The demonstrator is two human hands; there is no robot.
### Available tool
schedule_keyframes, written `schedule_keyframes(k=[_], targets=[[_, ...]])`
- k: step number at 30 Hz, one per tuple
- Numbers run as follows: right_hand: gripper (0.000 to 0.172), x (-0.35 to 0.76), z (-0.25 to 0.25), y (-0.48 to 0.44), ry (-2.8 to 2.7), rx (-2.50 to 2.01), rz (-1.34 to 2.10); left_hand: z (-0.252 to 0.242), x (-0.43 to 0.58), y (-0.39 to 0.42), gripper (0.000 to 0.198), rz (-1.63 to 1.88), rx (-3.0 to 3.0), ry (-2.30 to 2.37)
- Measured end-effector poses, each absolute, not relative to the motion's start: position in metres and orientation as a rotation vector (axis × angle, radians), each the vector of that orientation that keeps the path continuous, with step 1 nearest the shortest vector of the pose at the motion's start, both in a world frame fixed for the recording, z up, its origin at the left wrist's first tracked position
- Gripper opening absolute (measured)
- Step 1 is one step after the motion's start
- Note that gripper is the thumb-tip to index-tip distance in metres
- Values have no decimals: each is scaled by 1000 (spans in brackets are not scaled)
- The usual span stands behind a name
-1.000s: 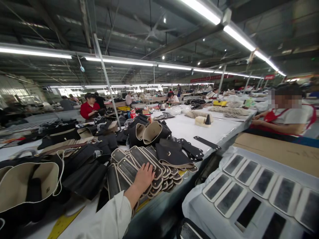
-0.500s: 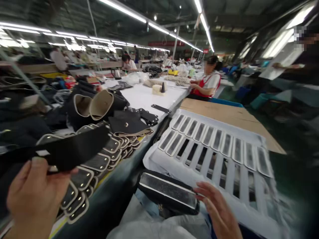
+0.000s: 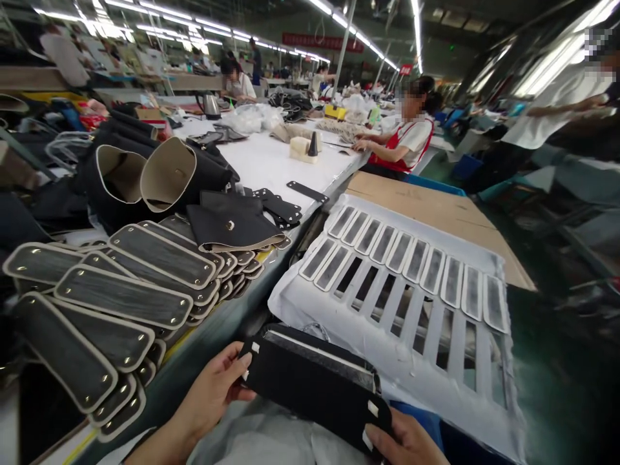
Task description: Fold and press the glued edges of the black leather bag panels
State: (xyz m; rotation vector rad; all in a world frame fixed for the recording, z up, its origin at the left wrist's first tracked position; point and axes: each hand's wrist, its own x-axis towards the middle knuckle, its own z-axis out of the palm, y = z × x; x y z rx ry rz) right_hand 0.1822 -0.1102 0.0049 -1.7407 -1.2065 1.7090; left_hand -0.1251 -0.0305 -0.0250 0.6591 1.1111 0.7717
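Note:
A black rounded panel (image 3: pixel 305 384) with small white tabs near its corners lies across my lap. My left hand (image 3: pixel 217 374) pinches its left end between thumb and fingers. On its right end, my right hand (image 3: pixel 407 439) grips the lower corner with the thumb on top. Just behind it is a black piece with a grey, pale-edged face (image 3: pixel 324 355), which the panel partly covers. To the left, a pile of dark panels with beige edging and metal studs (image 3: pixel 123 297) spreads along the table edge.
On my right, a white slotted rack (image 3: pixel 387 290) carries grey panels in rows, with cardboard (image 3: pixel 436 219) beyond. Black bag bodies (image 3: pixel 155 168) and a folded black piece (image 3: pixel 227 219) sit on the table. A co-worker in a red apron (image 3: pixel 400 145) sits farther along.
My left hand has brought the black panel from over the pile to my lap. My right hand has moved down and closed on its right end. The view has shifted slightly.

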Motion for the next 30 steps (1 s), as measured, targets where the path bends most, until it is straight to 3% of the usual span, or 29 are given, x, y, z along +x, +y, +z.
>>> schedule_keyframes(k=[10,30], targets=[[40,190,-20,-87,-1120,-2015,1330,-39,-123,10,36,481,1304,1495],[44,189,-16,-75,-1016,-2071,1410,-48,-126,24,35,408,1175,1483]])
